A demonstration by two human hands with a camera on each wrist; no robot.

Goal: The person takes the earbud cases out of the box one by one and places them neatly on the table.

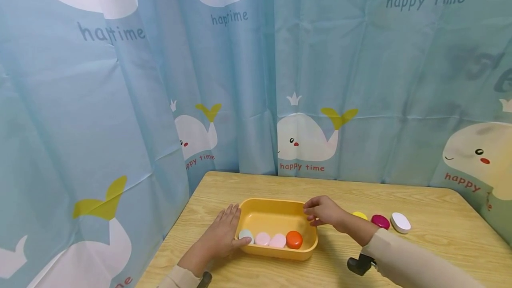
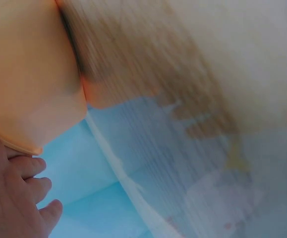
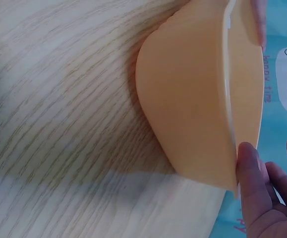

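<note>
A yellow plastic basin (image 1: 268, 213) stands between both hands in the head view. Along its front wall lie a pale mint disc (image 1: 246, 235), two pink discs (image 1: 262, 239) and an orange disc (image 1: 294, 239). My left hand (image 1: 225, 234) rests along the basin's left side, fingers straight and thumb over the front rim; fingers also show beside the basin in the left wrist view. At the back right rim, my right hand (image 1: 325, 210) has its fingertips at or just inside the edge. Pinkish colour shows between the fingers (image 3: 252, 171) in the right wrist view; its nature is unclear.
On the wooden table (image 1: 432, 217), right of the basin, lie a yellow piece (image 1: 360, 215), a magenta disc (image 1: 380, 222) and a white piece (image 1: 401, 222), the yellow one partly hidden by the right forearm. A blue whale-print curtain (image 1: 256, 79) hangs behind and to the left.
</note>
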